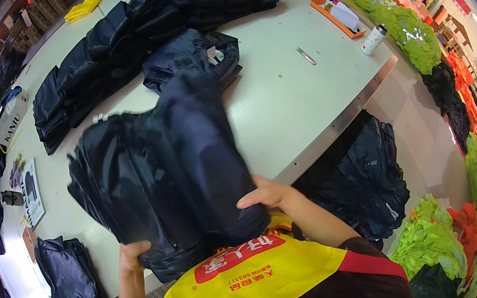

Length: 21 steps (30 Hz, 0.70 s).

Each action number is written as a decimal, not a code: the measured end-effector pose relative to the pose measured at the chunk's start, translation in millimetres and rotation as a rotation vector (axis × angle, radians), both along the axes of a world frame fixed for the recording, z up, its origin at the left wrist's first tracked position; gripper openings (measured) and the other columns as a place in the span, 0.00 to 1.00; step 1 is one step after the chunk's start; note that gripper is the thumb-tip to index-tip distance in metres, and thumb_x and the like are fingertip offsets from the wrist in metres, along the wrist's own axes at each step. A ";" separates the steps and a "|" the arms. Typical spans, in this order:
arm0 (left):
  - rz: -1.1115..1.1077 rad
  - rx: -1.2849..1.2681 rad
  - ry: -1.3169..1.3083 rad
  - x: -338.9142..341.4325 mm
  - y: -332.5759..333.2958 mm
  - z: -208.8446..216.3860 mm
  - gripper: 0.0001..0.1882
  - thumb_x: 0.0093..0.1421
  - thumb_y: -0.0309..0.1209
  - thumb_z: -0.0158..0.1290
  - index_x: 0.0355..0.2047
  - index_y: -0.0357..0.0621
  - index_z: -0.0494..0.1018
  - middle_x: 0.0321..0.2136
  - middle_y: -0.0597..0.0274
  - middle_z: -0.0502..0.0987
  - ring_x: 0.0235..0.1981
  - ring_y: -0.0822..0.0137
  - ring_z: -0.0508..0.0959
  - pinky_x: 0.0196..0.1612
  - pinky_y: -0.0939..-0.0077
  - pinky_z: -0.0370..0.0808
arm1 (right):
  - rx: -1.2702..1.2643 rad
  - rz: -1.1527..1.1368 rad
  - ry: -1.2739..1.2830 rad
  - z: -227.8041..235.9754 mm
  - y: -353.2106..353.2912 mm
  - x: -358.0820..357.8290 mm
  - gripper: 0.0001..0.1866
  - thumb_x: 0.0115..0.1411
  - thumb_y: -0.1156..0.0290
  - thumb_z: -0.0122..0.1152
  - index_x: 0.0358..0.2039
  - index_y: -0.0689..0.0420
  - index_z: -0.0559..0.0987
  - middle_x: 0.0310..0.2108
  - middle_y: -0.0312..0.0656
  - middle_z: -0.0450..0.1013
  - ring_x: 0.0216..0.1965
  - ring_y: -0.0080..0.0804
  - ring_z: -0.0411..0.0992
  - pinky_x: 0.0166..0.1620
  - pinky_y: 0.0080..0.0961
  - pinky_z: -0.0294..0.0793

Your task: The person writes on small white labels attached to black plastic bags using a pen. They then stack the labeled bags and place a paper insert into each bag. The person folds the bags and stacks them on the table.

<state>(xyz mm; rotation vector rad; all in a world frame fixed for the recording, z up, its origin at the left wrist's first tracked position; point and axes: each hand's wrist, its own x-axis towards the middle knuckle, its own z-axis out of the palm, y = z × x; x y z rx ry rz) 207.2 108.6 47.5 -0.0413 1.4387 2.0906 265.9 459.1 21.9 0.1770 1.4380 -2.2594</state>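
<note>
A dark navy jacket lies spread across the near side of the table, on top of other dark folded cloth, one sleeve reaching away from me and smeared by motion. My left hand grips its near left edge, thumb on top and fingers hidden under the fabric. At the near right edge, my right hand is closed on the same jacket, its thumb pressed on the cloth. Just beyond lies a crumpled dark garment with a white label showing.
A long row of folded dark garments curves along the far left. Thread snips, a white bottle and an orange tray are at the far right. Beyond the metal table edge sits a dark garment heap.
</note>
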 end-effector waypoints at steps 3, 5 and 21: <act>-0.078 0.165 -0.130 -21.9 67.6 41.7 0.35 0.37 0.23 0.51 0.52 0.28 0.63 0.45 0.47 0.73 0.44 0.50 0.75 0.50 0.62 0.73 | -0.269 -0.256 0.009 2.1 63.9 19.9 0.39 0.39 0.82 0.61 0.57 0.65 0.63 0.47 0.51 0.71 0.46 0.43 0.72 0.51 0.37 0.71; -0.194 0.148 -0.191 -44.6 105.1 45.8 0.36 0.38 0.23 0.51 0.52 0.26 0.62 0.44 0.45 0.73 0.44 0.49 0.76 0.52 0.61 0.72 | -0.386 -0.436 0.049 3.5 107.5 31.3 0.36 0.37 0.83 0.57 0.54 0.66 0.67 0.45 0.52 0.72 0.45 0.47 0.73 0.50 0.40 0.72; -0.795 0.380 -0.170 -265.4 602.6 40.3 0.15 0.44 0.27 0.54 0.32 0.28 0.75 0.31 0.48 0.79 0.31 0.55 0.80 0.42 0.59 0.78 | -0.236 -1.139 0.327 -38.3 478.4 -8.4 0.25 0.44 0.67 0.58 0.43 0.68 0.74 0.41 0.52 0.74 0.41 0.46 0.74 0.49 0.40 0.74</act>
